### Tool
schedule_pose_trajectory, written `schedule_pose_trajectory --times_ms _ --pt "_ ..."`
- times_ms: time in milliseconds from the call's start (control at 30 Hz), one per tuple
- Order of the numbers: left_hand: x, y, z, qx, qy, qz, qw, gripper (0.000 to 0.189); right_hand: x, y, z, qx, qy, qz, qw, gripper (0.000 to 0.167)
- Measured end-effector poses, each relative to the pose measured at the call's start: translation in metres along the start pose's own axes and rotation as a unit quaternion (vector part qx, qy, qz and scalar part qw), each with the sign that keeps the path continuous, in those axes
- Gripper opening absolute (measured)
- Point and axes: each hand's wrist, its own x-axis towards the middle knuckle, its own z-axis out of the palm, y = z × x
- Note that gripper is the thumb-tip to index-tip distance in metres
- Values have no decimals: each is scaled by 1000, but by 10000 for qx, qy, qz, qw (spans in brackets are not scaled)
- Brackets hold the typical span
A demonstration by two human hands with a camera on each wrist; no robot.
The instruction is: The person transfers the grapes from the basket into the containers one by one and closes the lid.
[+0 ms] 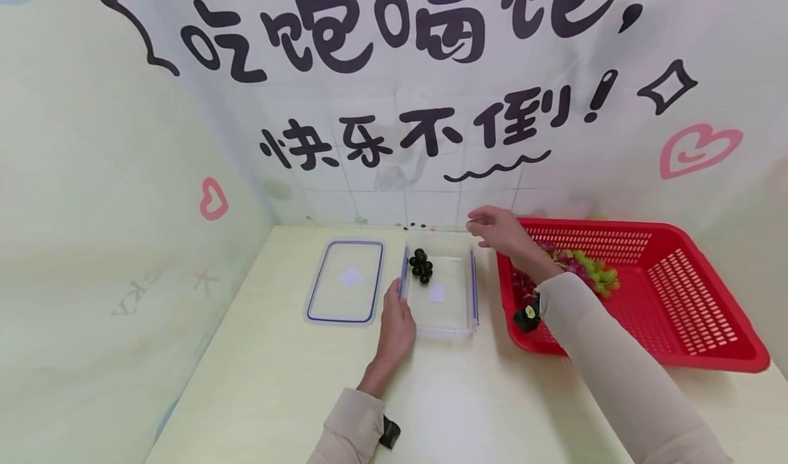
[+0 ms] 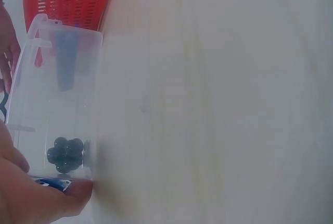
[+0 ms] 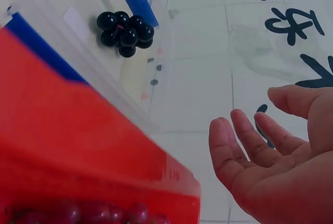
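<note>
Pale tabletop [image 1: 271, 361] beneath, the left hand [image 1: 397, 328] touches a clear box [image 1: 452, 310] holding black grapes [image 1: 421, 266], grip unclear, right hand [image 1: 501, 232] loosely spread.

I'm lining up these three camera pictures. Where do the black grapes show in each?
Head: black grapes just below picture centre, in the far-left part of the clear container.
Left wrist: black grapes at lower left.
Right wrist: black grapes near the top, left of centre.
Shared landmark: red basket, top left in left wrist, lower left in right wrist.
</note>
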Motion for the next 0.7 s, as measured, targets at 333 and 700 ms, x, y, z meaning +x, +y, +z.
schedule_pose_trajectory --times_ms 333,700 --pt "1 0 3 -90 -74 45 9999 47 -10 9 -24 -350 72 -87 9993 42" --pt "-1 1 0 -28 5 54 10000 46 -12 12 -38 -679 53 -157 9976 50"
